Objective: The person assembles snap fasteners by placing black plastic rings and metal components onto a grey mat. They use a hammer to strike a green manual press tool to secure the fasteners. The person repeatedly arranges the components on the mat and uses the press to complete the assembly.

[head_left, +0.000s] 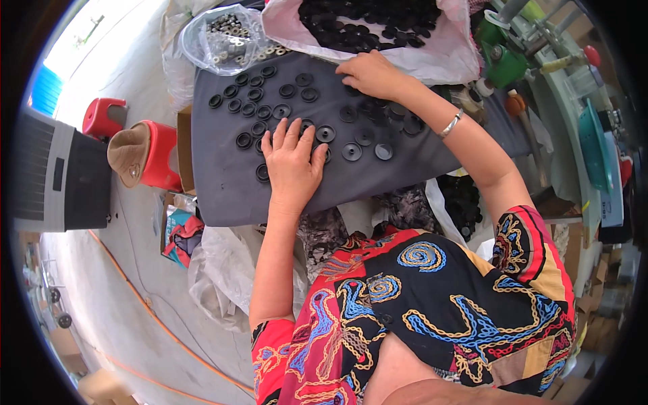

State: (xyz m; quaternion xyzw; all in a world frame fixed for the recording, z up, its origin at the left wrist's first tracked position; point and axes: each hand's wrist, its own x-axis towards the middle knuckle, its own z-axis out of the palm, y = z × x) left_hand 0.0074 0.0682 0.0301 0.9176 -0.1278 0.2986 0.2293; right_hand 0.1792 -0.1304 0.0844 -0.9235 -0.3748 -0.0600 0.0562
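Note:
Many round black discs with raised rims and small centre hubs (325, 133) lie scattered on a grey cloth-covered table (229, 189). My left hand (292, 158) rests palm down among them, fingers spread over several discs, gripping none. At the table's far side, my right hand (374, 74) reaches beside the near edge of a white sack (290, 23) holding a heap of black discs (368, 20). Its fingers look stretched toward the left, with a dark disc partly hidden beneath them. More discs (364, 137) lie below my right forearm.
A clear plastic bag of small metal rings (233, 34) sits at the table's far left corner. Green machinery (503, 61) and an orange-headed hammer (516, 104) are at the right. Red stools (162, 158), a grey crate (74, 172) and an orange cable (135, 283) occupy the left floor.

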